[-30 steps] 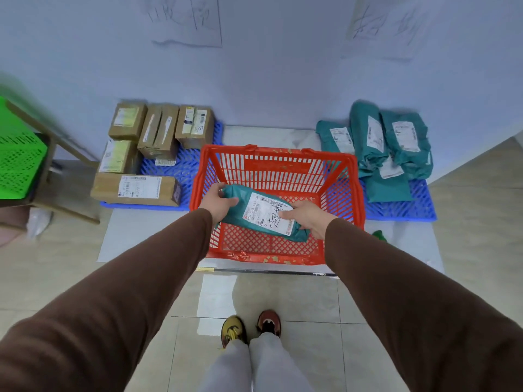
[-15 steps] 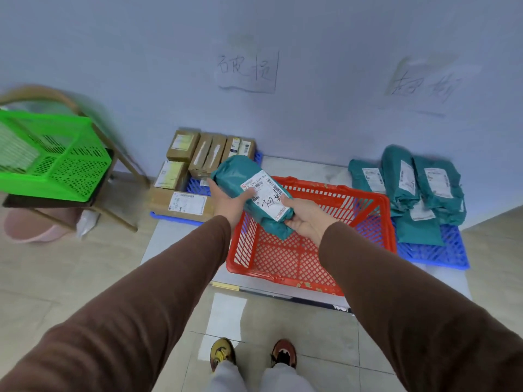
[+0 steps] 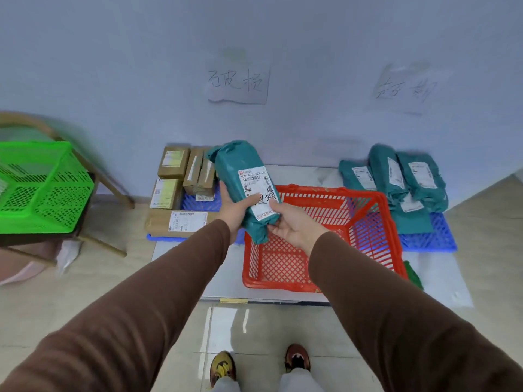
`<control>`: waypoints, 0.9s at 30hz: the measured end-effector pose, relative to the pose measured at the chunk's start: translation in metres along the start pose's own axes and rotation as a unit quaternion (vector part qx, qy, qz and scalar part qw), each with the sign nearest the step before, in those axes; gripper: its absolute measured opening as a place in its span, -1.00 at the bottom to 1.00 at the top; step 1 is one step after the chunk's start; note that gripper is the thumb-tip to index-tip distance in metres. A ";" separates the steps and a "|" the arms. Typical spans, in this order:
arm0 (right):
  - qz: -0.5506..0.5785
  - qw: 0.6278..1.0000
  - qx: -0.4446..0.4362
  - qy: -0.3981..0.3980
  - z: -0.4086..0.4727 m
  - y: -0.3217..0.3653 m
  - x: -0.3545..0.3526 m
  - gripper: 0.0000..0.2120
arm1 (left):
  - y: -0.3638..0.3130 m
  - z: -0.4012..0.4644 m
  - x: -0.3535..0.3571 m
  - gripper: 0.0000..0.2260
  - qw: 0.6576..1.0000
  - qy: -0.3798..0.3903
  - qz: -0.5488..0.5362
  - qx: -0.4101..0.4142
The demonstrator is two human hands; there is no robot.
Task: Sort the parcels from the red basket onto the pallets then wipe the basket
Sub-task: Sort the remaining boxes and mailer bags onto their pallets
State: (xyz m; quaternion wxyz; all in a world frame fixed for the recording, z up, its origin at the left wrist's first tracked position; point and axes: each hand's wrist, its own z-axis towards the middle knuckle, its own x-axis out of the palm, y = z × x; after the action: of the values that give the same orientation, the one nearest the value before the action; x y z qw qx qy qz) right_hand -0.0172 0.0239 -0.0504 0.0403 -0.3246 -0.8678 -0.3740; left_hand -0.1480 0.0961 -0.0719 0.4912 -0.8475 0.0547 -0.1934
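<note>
Since 0.5 s ago, teal parcel [image 3: 245, 188] rose higher and stood more upright, above the red basket's [image 3: 393, 230] left rim. Going L to R: green basket [image 3: 42, 188] on a wooden stand; cardboard boxes [image 3: 172, 190] on the L blue pallet [image 3: 195, 200]; L hand [image 3: 233, 209] gripped the parcel's lower part, thumb on the label. R hand [image 3: 294, 224] held its bottom end (fingers curled under). Teal bags [image 3: 404, 176] lay on the R blue pallet [image 3: 433, 236].
</note>
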 end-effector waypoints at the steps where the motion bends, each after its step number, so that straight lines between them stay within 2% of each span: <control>1: -0.049 0.998 -0.017 -0.017 -0.002 0.004 -0.008 -0.79 | -0.002 0.003 0.009 -0.29 1.000 0.007 0.001 0.011; 3: -0.114 0.990 -0.063 -0.059 -0.004 0.014 -0.029 -0.67 | -0.001 0.009 0.030 -0.30 0.999 0.031 -0.005 0.015; 5: -0.114 0.985 -0.094 -0.086 -0.005 0.023 -0.055 -0.38 | 0.004 0.014 0.056 -0.29 0.999 0.044 -0.012 0.009; 6: -0.104 0.985 -0.106 -0.085 -0.005 0.027 -0.071 -0.33 | 0.008 0.016 0.072 -0.28 0.999 0.051 -0.013 0.004; 10: -0.050 0.987 -0.137 -0.061 -0.011 0.051 -0.140 -0.55 | 0.031 0.023 0.143 -0.16 0.996 0.080 0.005 -0.036; 13: -0.038 0.986 -0.152 -0.053 -0.015 0.072 -0.199 -0.66 | 0.050 0.029 0.204 -0.24 0.996 0.069 0.022 -0.054; 20: -0.037 0.988 -0.140 -0.052 -0.007 0.117 -0.325 -0.68 | 0.090 0.049 0.328 -0.40 0.996 0.056 0.003 -0.067; 27: -0.034 0.987 -0.139 -0.075 0.012 0.142 -0.386 -0.68 | 0.113 0.075 0.390 -0.48 0.996 0.070 0.006 -0.061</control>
State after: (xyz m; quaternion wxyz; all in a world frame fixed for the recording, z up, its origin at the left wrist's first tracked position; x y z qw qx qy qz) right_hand 0.3729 -0.1010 -0.0913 -0.0830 -0.3244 -0.8183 -0.4672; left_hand 0.2496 -0.0111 -0.0944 0.4347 -0.8600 0.1058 -0.2453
